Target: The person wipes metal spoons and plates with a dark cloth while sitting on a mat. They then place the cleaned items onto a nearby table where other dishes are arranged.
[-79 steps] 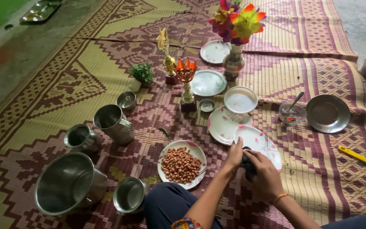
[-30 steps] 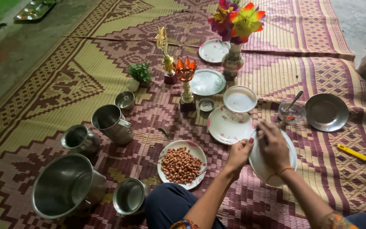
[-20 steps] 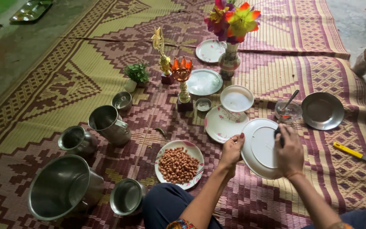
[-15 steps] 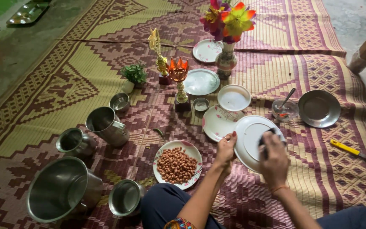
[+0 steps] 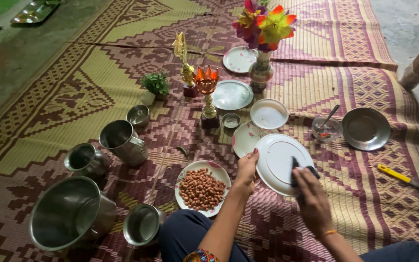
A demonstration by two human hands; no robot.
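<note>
My left hand point(image 5: 246, 170) grips the left rim of a white plate point(image 5: 277, 157), which is lifted and tilted with its underside toward me. My right hand point(image 5: 311, 196) presses a dark cloth point(image 5: 300, 171) against the plate's right part. Just left of my left hand a plate of peanuts point(image 5: 201, 188) lies on the woven mat point(image 5: 73, 97). Behind the held plate lie a flowered plate point(image 5: 243, 138) and a white bowl point(image 5: 269, 114).
Steel pots point(image 5: 69, 213), a steel jug point(image 5: 122, 140) and small steel cups point(image 5: 141, 224) stand at the left. A flower vase point(image 5: 262, 68), two small trophies point(image 5: 207, 97), a tiny plant point(image 5: 154, 86), a glass bowl with spoon point(image 5: 327, 128), a steel dish point(image 5: 365, 128) and a yellow-handled knife point(image 5: 401, 177) surround me.
The plate was lifted off the mat and turned over so its underside faces me. My right hand with the cloth has moved across it, and my left hand shifted to the rim.
</note>
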